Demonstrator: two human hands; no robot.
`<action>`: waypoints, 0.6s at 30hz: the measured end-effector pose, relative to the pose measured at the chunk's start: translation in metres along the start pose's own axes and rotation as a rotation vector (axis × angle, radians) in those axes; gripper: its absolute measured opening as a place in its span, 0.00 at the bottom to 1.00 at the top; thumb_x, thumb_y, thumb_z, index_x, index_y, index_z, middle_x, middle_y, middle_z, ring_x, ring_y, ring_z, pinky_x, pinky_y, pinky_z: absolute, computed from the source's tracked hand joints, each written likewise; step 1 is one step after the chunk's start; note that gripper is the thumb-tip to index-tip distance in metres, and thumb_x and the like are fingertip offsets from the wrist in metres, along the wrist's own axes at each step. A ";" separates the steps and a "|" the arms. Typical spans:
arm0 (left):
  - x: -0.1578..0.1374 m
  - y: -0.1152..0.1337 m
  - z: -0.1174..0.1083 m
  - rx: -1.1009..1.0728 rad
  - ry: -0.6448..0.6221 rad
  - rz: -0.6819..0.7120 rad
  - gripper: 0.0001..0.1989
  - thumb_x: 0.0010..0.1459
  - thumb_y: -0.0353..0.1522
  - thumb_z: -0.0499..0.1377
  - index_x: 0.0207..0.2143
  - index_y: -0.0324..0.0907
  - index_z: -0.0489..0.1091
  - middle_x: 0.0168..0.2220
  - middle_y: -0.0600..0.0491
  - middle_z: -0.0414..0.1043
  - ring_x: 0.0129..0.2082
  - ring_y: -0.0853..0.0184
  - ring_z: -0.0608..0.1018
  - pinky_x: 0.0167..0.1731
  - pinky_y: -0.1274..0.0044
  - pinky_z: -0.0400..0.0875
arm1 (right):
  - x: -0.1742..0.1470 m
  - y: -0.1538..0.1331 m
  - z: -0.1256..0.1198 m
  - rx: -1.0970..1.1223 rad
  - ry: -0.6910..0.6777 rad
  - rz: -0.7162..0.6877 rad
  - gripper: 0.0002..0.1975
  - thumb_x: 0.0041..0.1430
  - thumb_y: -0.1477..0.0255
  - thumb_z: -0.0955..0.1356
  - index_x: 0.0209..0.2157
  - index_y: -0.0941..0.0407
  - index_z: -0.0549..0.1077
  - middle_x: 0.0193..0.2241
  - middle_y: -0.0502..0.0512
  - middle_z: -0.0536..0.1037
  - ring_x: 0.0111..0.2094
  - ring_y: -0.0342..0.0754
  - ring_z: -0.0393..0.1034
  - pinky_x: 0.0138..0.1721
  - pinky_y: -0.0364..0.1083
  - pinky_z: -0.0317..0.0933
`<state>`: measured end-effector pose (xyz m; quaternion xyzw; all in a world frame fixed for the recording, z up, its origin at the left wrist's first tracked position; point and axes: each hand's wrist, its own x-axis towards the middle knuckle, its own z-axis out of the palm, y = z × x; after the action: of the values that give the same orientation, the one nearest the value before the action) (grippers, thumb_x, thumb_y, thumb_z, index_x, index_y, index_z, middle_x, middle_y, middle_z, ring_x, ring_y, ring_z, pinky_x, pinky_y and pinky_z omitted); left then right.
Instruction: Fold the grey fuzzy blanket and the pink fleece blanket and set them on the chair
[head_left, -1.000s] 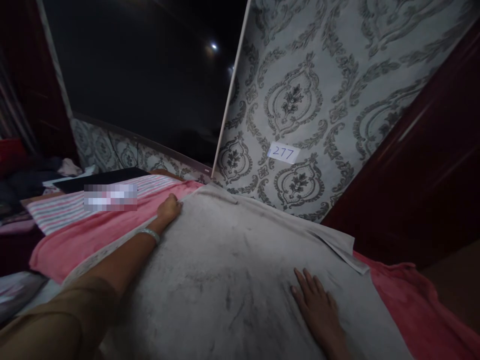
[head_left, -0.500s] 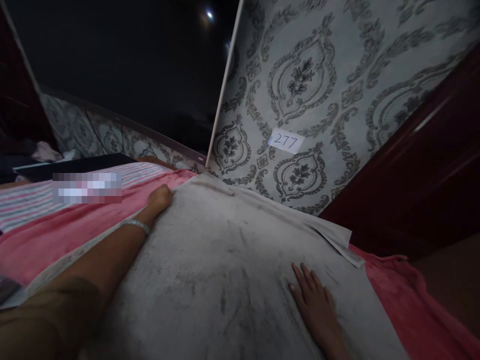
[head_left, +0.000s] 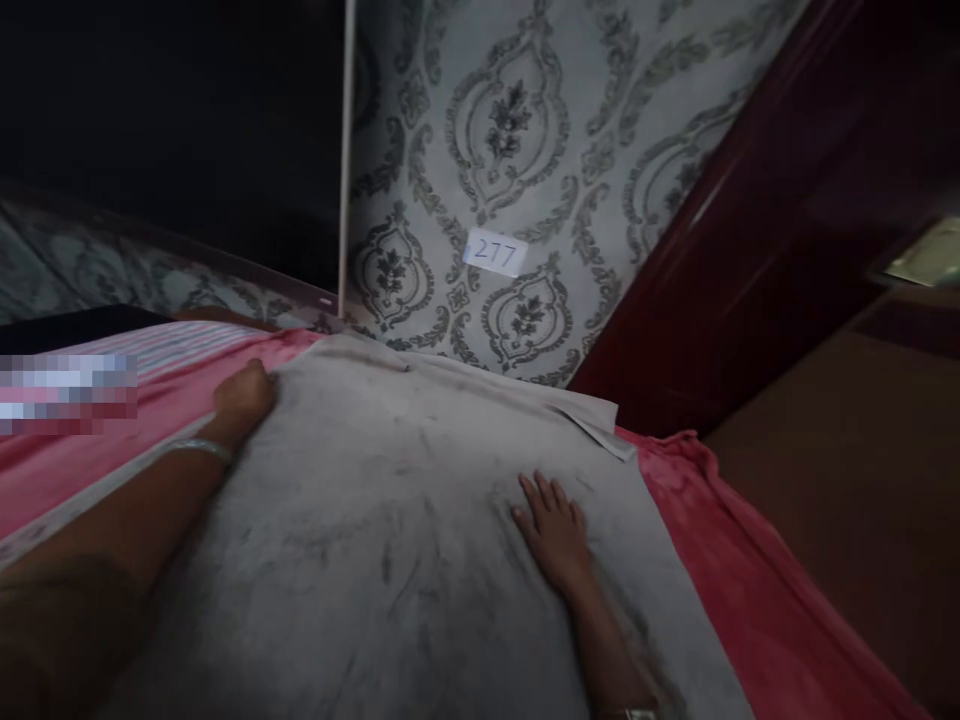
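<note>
A wide greyish-white sheet with dark smudges and creases covers most of the surface in front of me. My left hand is closed in a fist at the sheet's far left edge, beside the pink cloth. Its fingertips are hidden, but it appears to grip the sheet's edge. A pale bangle circles that wrist. Toward the right side, my right hand lies flat on the sheet with its fingers spread. Something metallic on the right wrist shows at the frame's bottom edge.
Patterned wallpaper rises behind the sheet, bearing a card marked 277. A large black screen stands at the left, and a dark red glossy panel at the right. Red cloth hangs along the sheet's right side. Striped fabric lies left.
My view has turned to the right, so everything appears further left and more of the right side shows. Both hands keep about the same places on the sheet.
</note>
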<state>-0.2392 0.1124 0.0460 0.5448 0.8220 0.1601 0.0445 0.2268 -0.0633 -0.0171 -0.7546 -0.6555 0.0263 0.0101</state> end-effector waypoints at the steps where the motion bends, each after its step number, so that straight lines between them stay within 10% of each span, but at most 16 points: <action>1: -0.001 0.003 -0.003 0.012 -0.014 -0.008 0.25 0.66 0.37 0.42 0.56 0.27 0.60 0.54 0.30 0.71 0.54 0.48 0.74 0.48 0.62 0.70 | 0.000 -0.001 -0.003 0.021 -0.007 0.002 0.29 0.72 0.57 0.54 0.71 0.46 0.49 0.72 0.50 0.45 0.72 0.55 0.36 0.68 0.61 0.39; 8: -0.024 0.073 -0.015 0.103 0.032 0.119 0.27 0.66 0.31 0.40 0.62 0.20 0.52 0.64 0.25 0.56 0.65 0.41 0.61 0.58 0.53 0.60 | -0.002 -0.002 -0.014 0.116 -0.011 -0.013 0.30 0.72 0.54 0.54 0.71 0.47 0.50 0.72 0.52 0.45 0.72 0.58 0.36 0.67 0.63 0.36; 14: -0.096 0.166 0.040 0.096 -0.166 0.767 0.34 0.67 0.43 0.46 0.71 0.42 0.45 0.73 0.47 0.41 0.73 0.58 0.46 0.69 0.61 0.43 | -0.004 -0.003 -0.019 0.153 0.001 -0.025 0.31 0.71 0.53 0.55 0.70 0.47 0.51 0.72 0.54 0.45 0.72 0.58 0.36 0.67 0.64 0.35; 18: -0.121 0.172 0.075 0.171 -0.257 0.859 0.35 0.66 0.47 0.43 0.71 0.43 0.48 0.73 0.46 0.40 0.73 0.52 0.45 0.68 0.53 0.41 | 0.001 -0.001 -0.020 0.176 0.003 -0.041 0.31 0.71 0.52 0.55 0.70 0.47 0.51 0.72 0.54 0.45 0.72 0.58 0.35 0.67 0.65 0.35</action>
<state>-0.0199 0.0796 0.0163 0.8534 0.5196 0.0269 0.0306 0.2267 -0.0614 0.0031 -0.7372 -0.6661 0.0825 0.0776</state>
